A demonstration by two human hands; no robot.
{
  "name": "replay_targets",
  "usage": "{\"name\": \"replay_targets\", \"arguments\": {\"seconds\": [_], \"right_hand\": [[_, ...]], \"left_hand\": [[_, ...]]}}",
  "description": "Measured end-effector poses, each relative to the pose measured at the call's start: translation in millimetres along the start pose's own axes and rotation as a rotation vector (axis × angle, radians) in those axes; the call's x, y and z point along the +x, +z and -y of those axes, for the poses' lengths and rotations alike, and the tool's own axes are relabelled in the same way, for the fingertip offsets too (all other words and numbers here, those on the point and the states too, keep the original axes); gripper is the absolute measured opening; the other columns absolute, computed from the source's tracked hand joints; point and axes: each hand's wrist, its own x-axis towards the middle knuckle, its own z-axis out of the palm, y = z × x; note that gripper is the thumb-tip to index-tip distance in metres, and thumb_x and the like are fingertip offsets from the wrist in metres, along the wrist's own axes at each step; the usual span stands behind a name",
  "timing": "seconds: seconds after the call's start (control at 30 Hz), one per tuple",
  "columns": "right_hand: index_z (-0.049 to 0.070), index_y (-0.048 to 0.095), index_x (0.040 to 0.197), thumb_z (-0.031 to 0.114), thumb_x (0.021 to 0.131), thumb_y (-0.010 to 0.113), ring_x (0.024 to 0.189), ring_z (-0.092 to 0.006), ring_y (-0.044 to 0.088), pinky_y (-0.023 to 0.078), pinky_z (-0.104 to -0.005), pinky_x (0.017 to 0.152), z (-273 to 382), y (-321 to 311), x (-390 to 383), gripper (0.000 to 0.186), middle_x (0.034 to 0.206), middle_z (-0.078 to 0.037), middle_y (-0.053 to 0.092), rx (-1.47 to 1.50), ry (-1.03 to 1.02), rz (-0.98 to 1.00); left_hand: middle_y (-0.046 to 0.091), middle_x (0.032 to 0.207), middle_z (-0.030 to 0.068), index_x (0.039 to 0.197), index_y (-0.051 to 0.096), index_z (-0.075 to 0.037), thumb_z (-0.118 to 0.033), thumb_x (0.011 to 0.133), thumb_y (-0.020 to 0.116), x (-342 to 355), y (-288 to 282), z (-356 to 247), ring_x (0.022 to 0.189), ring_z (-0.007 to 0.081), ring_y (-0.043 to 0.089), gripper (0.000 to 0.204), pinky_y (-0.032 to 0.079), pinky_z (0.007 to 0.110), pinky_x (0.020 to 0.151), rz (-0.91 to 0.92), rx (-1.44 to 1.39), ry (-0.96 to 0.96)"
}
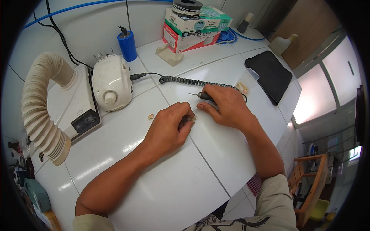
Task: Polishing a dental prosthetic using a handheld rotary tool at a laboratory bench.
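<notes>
My right hand (227,106) is closed round a black rotary handpiece (206,96), its thin metal bit pointing left over the white tiled tabletop (169,192). A coiled black cord (192,81) runs from the handpiece side to a cream control unit (111,82) with a round knob. Left of the bit, my left hand (169,125) pinches a small pale piece (194,118) between thumb and fingers; most of it is hidden. The bit and this piece are apart. Another small beige piece (150,116) lies on the tiles left of my left hand.
A dust extractor with a ribbed hose (42,100) stands at the left. Behind are a blue cylinder (127,46), stacked boxes (190,36) with a wire spool, and a cream stand (169,56). At the right lie a clear tray (251,75) of small pieces and a black pouch (269,73).
</notes>
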Motion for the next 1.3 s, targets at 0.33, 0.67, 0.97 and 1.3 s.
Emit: {"name": "replay_targets", "arguments": {"seconds": [0.33, 0.67, 0.97, 1.3], "right_hand": [[0.009, 0.066, 0.084, 0.039, 0.097, 0.083, 0.065, -0.0352, 0.071, 0.053, -0.0483, 0.059, 5.6, 39.6, 10.3, 0.036, 0.074, -0.010, 0.071, -0.185, 0.130, -0.277], [0.011, 0.068, 0.092, 0.030, 0.094, 0.078, 0.072, -0.0363, 0.074, 0.057, -0.0498, 0.065, 8.6, 50.4, 22.1, 0.022, 0.078, -0.011, 0.074, -0.261, 0.163, -0.333], [0.012, 0.072, 0.098, 0.029, 0.094, 0.076, 0.078, -0.0337, 0.078, 0.060, -0.0472, 0.071, 3.4, 52.8, 13.2, 0.018, 0.083, -0.010, 0.077, -0.302, 0.149, -0.311], [0.011, 0.072, 0.097, 0.028, 0.095, 0.073, 0.080, -0.0336, 0.079, 0.061, -0.0476, 0.074, 4.9, 49.8, 16.7, 0.017, 0.085, -0.011, 0.079, -0.318, 0.242, -0.275]], "left_hand": [[0.075, 0.091, 0.0118, 0.107, 0.073, 0.002, -0.006, 0.096, 0.079, 0.6, 2.0, 6.5, 0.073, 0.0176, 0.069, 0.015, 0.055, 0.035, 0.072, -0.016, -0.001, -0.007], [0.066, 0.097, 0.0121, 0.106, 0.072, -0.003, -0.016, 0.098, 0.084, -0.8, 32.3, -69.8, 0.080, 0.0278, 0.066, 0.019, 0.055, 0.040, 0.074, -0.129, 0.003, 0.566], [0.078, 0.117, 0.0285, 0.124, 0.083, -0.001, -0.073, 0.111, 0.049, -20.6, 164.3, -258.2, 0.116, 0.0475, 0.073, 0.081, 0.057, 0.054, 0.102, 1.178, -0.096, 0.695], [0.075, 0.132, 0.0304, 0.130, 0.081, 0.002, -0.081, 0.111, 0.032, -23.9, 138.5, -241.9, 0.132, 0.0490, 0.068, 0.098, 0.051, 0.055, 0.115, 1.346, 0.074, 0.594]]}}
